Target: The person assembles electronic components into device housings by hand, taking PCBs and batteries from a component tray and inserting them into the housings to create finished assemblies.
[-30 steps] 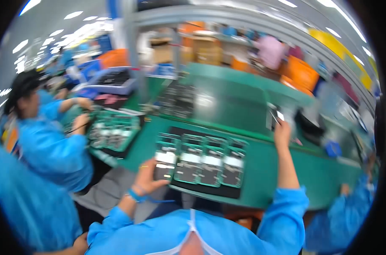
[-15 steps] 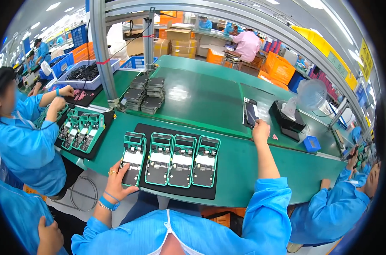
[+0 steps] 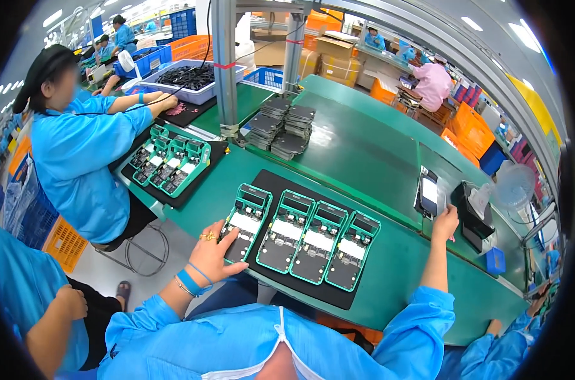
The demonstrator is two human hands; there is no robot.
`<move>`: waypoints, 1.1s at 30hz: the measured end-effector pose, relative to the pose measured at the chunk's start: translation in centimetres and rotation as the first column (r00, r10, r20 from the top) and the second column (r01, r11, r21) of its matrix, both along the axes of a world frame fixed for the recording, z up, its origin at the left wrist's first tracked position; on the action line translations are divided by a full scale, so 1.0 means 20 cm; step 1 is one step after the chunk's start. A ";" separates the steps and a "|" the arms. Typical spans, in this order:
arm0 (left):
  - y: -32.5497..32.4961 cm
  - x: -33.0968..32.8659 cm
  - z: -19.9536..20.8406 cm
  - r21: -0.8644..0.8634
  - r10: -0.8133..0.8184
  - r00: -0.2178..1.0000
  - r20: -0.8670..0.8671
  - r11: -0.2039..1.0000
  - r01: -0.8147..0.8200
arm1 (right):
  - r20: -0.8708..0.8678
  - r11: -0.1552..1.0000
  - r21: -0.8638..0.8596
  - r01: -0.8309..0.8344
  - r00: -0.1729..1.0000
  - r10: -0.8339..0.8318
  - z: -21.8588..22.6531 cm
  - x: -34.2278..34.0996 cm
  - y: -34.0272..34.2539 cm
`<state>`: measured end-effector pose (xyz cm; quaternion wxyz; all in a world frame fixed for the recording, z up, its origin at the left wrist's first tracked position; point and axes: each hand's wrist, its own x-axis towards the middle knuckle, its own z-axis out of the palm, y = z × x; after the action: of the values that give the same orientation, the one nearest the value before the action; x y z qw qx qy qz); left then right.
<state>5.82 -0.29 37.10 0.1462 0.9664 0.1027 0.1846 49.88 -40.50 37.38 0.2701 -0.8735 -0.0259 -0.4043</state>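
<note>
At mat edge (image 3: 268, 180): green-framed unit (image 3: 246, 221) held within curved left fingers (image 3: 231, 237); right fingers (image 3: 450, 213): hold unclear.

Couldn't tell whether the right hand (image 3: 445, 223) touched the dark device (image 3: 428, 192), tbh. Left hand (image 3: 210, 258) hid a lower corner of the leftmost green-framed unit (image 3: 247, 221). Black pieces (image 3: 185, 77) in the pale bin (image 3: 195, 96) looked too tiny to identify; the lower-left person (image 3: 23, 278) got cropped.

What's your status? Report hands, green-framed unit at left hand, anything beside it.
Left hand on green-framed unit. Right hand by dark rectangular piece, contact unclear. Three similar units alongside, on black mat.
</note>
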 end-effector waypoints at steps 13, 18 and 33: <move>-0.03 0.14 0.02 0.030 0.012 0.990 -0.141 1.000 -0.008 | -0.179 0.971 -0.201 0.126 0.970 -0.163 -0.09 0.29 -0.17; 0.01 0.11 0.02 0.047 0.009 0.998 -0.064 0.999 -0.006 | -0.351 0.877 -0.479 0.034 0.908 -0.227 -0.17 0.33 -0.16; 0.01 -0.22 -0.08 0.014 0.132 0.985 0.113 0.991 -0.135 | -0.087 0.389 -0.374 -0.842 0.449 0.889 0.42 -1.05 1.13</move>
<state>1.44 -0.07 35.54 0.1287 0.9470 0.1568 0.2489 28.96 -17.86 45.81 0.2719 -0.7363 -0.5686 -0.2461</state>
